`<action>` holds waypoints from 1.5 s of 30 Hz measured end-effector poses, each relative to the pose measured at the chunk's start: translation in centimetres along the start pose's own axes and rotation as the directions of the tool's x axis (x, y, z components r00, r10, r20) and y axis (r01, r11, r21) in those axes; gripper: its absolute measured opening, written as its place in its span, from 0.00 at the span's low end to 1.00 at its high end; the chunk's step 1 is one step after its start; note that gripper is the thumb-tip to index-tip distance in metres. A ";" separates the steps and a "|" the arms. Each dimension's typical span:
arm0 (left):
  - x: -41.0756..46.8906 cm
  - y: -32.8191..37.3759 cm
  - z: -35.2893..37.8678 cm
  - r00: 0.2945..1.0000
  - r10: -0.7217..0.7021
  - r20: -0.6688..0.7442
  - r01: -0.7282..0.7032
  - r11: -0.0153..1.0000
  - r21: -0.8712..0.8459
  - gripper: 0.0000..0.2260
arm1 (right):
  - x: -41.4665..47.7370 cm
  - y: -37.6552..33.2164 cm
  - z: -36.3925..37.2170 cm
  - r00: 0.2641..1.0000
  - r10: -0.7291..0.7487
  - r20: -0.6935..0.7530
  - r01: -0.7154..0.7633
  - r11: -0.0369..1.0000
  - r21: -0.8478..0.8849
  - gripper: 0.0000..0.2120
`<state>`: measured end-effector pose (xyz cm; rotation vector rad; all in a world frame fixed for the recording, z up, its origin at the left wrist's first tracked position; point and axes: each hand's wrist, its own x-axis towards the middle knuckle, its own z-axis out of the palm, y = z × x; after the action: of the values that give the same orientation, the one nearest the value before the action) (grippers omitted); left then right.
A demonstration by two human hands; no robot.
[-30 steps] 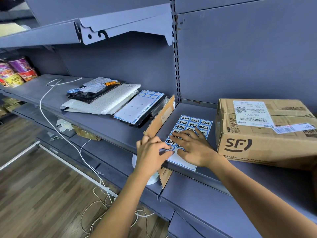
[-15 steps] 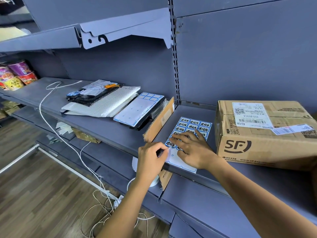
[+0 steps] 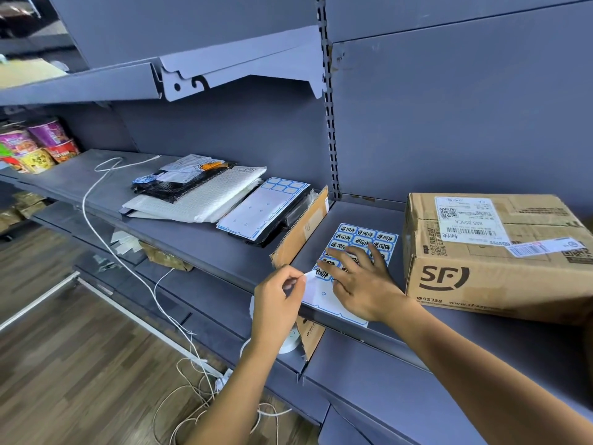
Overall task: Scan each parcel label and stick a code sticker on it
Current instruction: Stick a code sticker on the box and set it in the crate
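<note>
A sheet of blue code stickers (image 3: 364, 240) lies flat on the grey shelf (image 3: 199, 242). My right hand (image 3: 361, 282) presses down on the sheet with spread fingers. My left hand (image 3: 277, 301) pinches a sticker (image 3: 309, 276) at the sheet's near left corner, and it curls up off the backing. To the right stands a brown cardboard parcel (image 3: 487, 277) with a white shipping label (image 3: 467, 220) on top and a second label strip (image 3: 542, 247) at its right.
A second, mostly used sticker sheet (image 3: 261, 207) lies on a black item left of a cardboard flap (image 3: 301, 228). Further left are white and black mailer bags (image 3: 195, 191), a white cable (image 3: 102, 200) and instant noodle cups (image 3: 38, 146). A lower shelf juts out below.
My left hand has taken hold of a sticker at the sheet's corner and drawn it up and left off the backing. My right hand stays pressed on the sheet.
</note>
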<state>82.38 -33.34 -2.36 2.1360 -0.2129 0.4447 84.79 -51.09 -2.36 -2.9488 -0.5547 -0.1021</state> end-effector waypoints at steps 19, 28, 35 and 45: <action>0.5 13.6 5.4 0.562 0.783 -0.266 -0.713 0.621 0.324 0.05 | -9.7 1.6 -10.9 0.725 0.670 -0.160 0.030 0.201 0.979 0.17; -5.0 23.2 15.4 0.512 0.851 -0.119 -0.859 0.510 -0.046 0.05 | -23.5 10.2 -15.2 0.396 0.879 -0.264 -0.128 0.338 0.932 0.12; -7.9 30.0 22.2 0.444 0.783 0.435 -0.716 0.602 -0.352 0.12 | -37.2 17.8 -17.4 0.292 0.923 -0.249 -0.486 0.367 0.793 0.10; -8.4 34.4 26.9 0.219 0.630 0.745 -0.775 0.576 -0.260 0.18 | -39.4 22.3 -16.9 0.373 0.921 -0.110 -0.719 0.362 0.593 0.14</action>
<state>70.12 -75.09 6.64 2.1379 -1.8286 -0.0559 55.66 -88.19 7.96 -2.2156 0.9528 -0.4240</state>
